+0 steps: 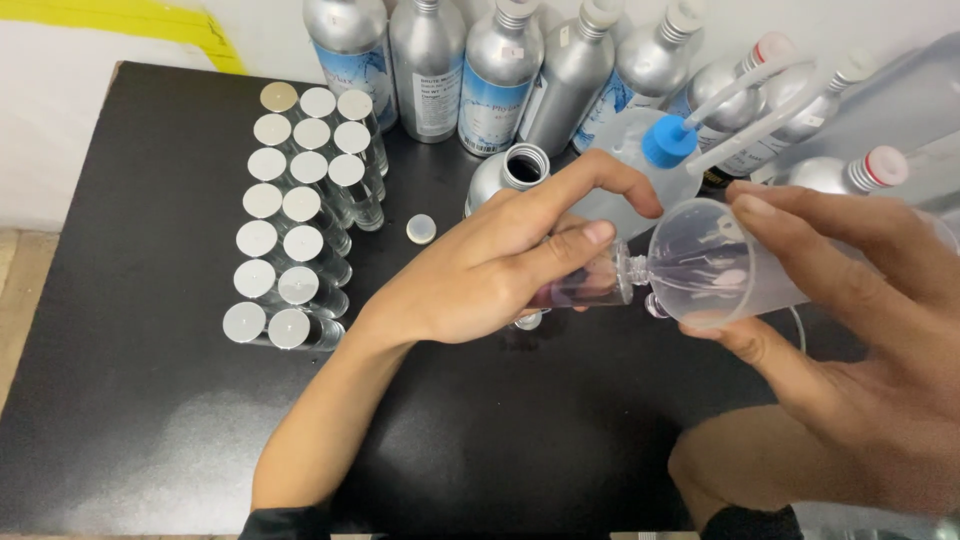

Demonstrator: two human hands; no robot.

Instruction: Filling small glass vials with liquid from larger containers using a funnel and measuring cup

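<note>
While your left hand point(500, 265) clamps the small clear glass vial point(585, 285) above the black table point(150, 400), your right hand point(850, 330) pinches the thin, flexible clear plastic beaker point(705, 265) at its mouth; both look light and slippery, so hold the vial's body.

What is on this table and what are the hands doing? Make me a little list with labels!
left hand: left hand holds a small clear bottle, tipped sideways
right hand: right hand holds a clear plastic cup at the bottle's mouth
table: black table
left side: rows of capped small bottles, one loose cap
back: tall silver bottles, one open silver bottle, a blue-capped squeeze bottle
</note>
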